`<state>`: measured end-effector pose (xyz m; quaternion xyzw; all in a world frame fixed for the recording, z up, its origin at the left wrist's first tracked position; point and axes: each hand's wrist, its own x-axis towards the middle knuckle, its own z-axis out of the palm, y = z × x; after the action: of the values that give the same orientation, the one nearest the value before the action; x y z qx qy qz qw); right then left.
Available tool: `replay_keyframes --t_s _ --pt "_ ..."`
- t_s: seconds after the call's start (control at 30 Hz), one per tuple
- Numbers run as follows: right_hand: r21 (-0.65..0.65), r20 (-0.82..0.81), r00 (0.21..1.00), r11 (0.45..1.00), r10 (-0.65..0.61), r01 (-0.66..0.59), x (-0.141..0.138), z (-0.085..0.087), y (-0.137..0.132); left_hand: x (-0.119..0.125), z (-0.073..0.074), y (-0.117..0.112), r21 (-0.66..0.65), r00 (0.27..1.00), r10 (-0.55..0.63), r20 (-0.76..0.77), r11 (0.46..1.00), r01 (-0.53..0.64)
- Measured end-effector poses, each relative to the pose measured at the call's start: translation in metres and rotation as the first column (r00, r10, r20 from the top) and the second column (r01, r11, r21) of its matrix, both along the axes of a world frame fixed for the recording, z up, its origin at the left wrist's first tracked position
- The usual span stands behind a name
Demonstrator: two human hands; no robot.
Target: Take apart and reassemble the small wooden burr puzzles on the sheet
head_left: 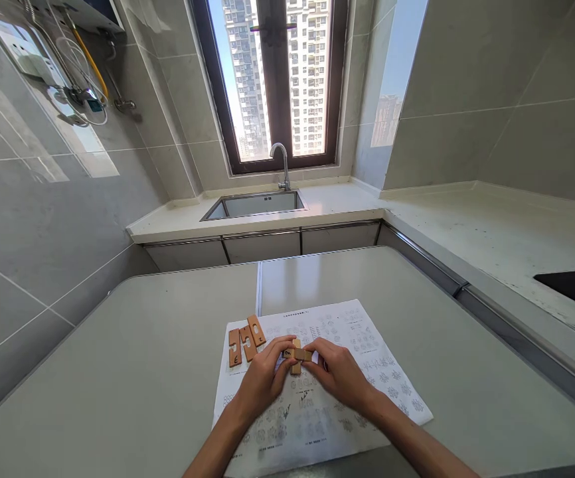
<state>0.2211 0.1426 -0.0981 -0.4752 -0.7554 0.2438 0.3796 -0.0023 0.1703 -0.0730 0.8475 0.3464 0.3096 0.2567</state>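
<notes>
My left hand (268, 366) and my right hand (338, 369) meet over a printed sheet (317, 425). Between their fingertips they grip a few wooden puzzle pieces (297, 355) fitted crosswise, one bar upright and others lying across it. Fingers and thumbs of both hands are closed on the ends of the crossing pieces. Left of my left hand lie three loose wooden pieces with cut-outs and dark marks: a notched piece (234, 348), a second notched piece (248, 342) and a slotted piece (256, 330). They rest at the sheet's upper left corner.
The sheet lies on a pale table (143, 372) with a seam (259, 289) down its far half. Beyond it are a counter (337, 199) with a sink (257, 204) and faucet (284, 169) beneath a window. A long counter (506, 226) runs along the right.
</notes>
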Motion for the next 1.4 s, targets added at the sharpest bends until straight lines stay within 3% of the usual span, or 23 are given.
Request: replay_keyframes --t_s 0.13,0.27,0.47,0.6,0.83,1.03,1.4 --pt "-0.023 -0.040 0.999 1.000 -0.013 0.012 -0.001 -0.001 0.001 0.001 0.006 0.001 -0.055 0.999 0.014 0.035 0.998 -0.012" --pt "-0.135 -0.176 0.983 0.991 -0.046 0.022 -0.002 0.001 0.004 0.001 0.011 0.000 -0.160 0.993 0.100 0.055 0.983 -0.090" --pt "-0.299 -0.374 0.927 0.943 0.023 -0.144 0.000 0.014 0.004 0.001 0.013 -0.001 -0.215 0.992 0.124 0.029 0.970 -0.115" --pt "-0.304 -0.391 0.914 0.921 0.111 -0.242 -0.001 0.016 0.002 0.003 0.015 0.000 -0.240 0.991 0.129 0.044 0.964 -0.115" --pt "-0.304 -0.467 0.873 0.902 0.137 -0.305 -0.002 0.011 0.001 -0.001 0.020 0.005 -0.313 0.994 0.103 0.033 0.946 -0.088" --pt "-0.309 -0.436 0.896 0.920 0.088 -0.241 -0.001 0.009 0.003 -0.001 0.023 0.007 -0.424 0.991 -0.011 0.134 0.903 0.067" --pt "-0.243 -0.325 0.944 0.960 0.058 -0.143 -0.005 0.008 -0.002 0.000 0.030 0.005 -0.485 0.987 -0.010 0.160 0.870 0.087"
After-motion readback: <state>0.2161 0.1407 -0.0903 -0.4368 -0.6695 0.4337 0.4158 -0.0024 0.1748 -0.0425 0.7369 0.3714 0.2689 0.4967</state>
